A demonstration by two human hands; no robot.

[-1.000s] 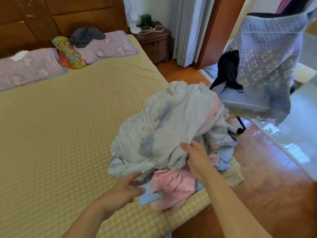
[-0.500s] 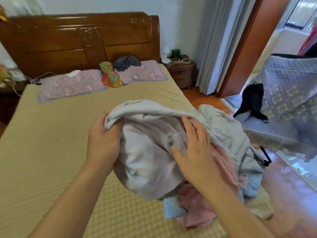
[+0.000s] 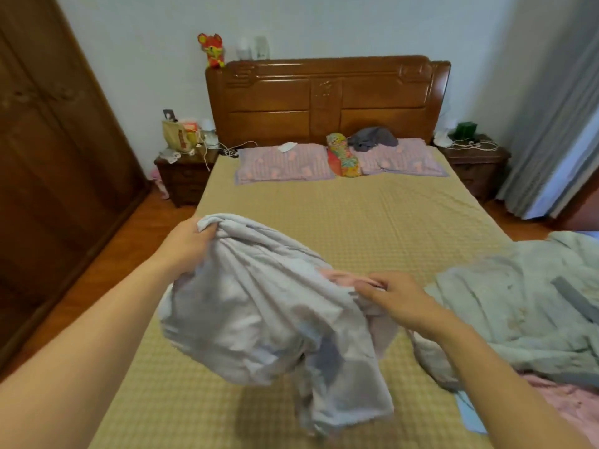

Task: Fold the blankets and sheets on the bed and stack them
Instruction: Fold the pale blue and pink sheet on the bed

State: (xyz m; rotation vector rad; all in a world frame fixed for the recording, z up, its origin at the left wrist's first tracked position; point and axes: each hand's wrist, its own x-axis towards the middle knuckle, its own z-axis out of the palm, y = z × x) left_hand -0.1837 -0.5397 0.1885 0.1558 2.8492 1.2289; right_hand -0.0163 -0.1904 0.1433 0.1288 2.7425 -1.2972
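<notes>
The pale grey sheet [image 3: 259,306] hangs bunched above the bed [image 3: 340,222]; my left hand [image 3: 184,244] grips its upper edge, my right hand [image 3: 398,299] pinches a fold. Beside it lies a green blanket [image 3: 518,306]. The mattress beyond is free. No writing is readable.

Two bare forearms enter from the frame's lower corners. Left hand [image 3: 184,244] and right hand [image 3: 397,298] wear no gloves. Sleeves not visible.
</notes>
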